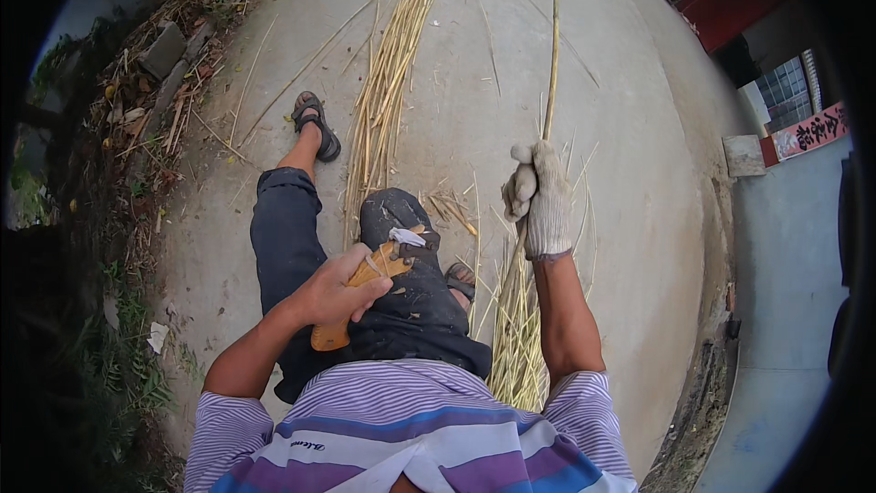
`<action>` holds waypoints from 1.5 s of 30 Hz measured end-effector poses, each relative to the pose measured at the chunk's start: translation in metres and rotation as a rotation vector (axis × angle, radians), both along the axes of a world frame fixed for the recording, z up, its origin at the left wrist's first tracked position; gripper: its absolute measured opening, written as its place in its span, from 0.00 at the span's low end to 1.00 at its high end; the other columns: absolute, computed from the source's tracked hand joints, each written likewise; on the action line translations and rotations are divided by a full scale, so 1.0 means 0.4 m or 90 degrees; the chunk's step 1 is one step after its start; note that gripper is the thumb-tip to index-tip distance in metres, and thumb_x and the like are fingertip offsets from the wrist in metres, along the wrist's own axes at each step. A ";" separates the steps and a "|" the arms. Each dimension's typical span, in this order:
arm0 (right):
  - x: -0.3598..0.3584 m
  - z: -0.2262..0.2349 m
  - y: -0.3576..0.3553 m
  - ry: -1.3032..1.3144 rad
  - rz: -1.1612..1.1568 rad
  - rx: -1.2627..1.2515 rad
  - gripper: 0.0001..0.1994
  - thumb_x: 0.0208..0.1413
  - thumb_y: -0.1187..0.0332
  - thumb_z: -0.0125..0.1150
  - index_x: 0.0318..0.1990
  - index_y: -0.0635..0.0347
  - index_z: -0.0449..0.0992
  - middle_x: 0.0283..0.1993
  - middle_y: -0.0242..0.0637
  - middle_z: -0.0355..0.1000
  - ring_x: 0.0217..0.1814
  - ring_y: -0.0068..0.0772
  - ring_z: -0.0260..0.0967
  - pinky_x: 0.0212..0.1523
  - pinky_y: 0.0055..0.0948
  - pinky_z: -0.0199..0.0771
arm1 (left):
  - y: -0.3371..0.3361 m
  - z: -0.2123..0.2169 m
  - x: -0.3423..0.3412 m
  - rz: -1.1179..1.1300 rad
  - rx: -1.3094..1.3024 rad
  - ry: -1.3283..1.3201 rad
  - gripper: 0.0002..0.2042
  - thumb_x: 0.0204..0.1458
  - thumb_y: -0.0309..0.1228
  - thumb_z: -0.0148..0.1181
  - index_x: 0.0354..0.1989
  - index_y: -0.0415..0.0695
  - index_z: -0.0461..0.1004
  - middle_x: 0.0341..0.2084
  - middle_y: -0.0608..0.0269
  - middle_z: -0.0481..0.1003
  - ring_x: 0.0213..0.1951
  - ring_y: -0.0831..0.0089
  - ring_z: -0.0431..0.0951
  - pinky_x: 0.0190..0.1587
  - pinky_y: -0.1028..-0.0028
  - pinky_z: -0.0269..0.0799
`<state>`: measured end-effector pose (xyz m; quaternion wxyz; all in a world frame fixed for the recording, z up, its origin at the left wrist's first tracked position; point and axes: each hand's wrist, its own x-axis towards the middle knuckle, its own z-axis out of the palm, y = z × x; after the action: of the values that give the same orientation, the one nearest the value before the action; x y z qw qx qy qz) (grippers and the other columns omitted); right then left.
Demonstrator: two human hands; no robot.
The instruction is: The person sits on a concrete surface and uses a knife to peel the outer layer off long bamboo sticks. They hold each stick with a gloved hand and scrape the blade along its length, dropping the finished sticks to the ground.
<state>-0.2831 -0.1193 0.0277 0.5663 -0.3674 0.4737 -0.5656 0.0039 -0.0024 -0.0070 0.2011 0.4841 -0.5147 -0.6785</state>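
Observation:
My bare left hand (343, 287) is closed round a yellow wooden-handled tool (330, 336). A dark part and a white wrapped scrap (407, 237) show at its upper end, over my dark-trousered knee (394, 208); its exact kind I cannot make out. My right hand (544, 199), in a whitish knitted glove, grips a long thin stalk (553, 46). That stalk runs from the fist to the far edge of the view, and a short length shows below the hand. Beneath my right forearm lies a heap of thin greenish-yellow strips (518, 338).
A long bundle of yellow stalks (391, 82) stretches away over the concrete ground (301, 27), left of the held stalk. Short scraps (451, 210) lie beyond my knee. Rubble and dry litter (164, 64) border the left; a pale wall (785, 283) stands at right.

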 end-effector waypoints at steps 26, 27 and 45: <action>0.113 0.015 -0.051 -0.723 0.309 -0.313 0.26 0.73 0.48 0.33 0.32 0.51 0.74 0.11 0.24 0.55 0.07 0.22 0.49 0.08 0.25 0.56 | -0.045 0.086 -0.036 -0.181 0.092 0.138 0.17 0.57 0.39 0.67 0.40 0.39 0.69 0.19 0.68 0.72 0.17 0.83 0.71 0.19 0.78 0.67; 0.115 0.018 -0.031 -0.732 0.309 -0.310 0.26 0.73 0.48 0.33 0.31 0.51 0.73 0.11 0.25 0.56 0.07 0.23 0.50 0.08 0.25 0.56 | -0.043 0.099 -0.036 -0.180 0.113 0.116 0.17 0.57 0.39 0.68 0.39 0.40 0.69 0.19 0.68 0.72 0.17 0.83 0.71 0.19 0.79 0.66; 0.086 0.122 -0.195 -0.407 0.124 -0.210 0.21 0.72 0.51 0.44 0.32 0.55 0.72 0.12 0.21 0.50 0.09 0.19 0.42 0.09 0.24 0.45 | -0.124 0.137 -0.005 -0.111 -0.169 -0.167 0.20 0.54 0.42 0.67 0.40 0.37 0.70 0.24 0.48 0.73 0.27 0.57 0.76 0.33 0.63 0.70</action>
<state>-0.2487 -0.1974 0.0764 0.6699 -0.3020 0.1382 -0.6641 0.0018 -0.0520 0.0479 0.1349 0.4911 -0.6612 -0.5508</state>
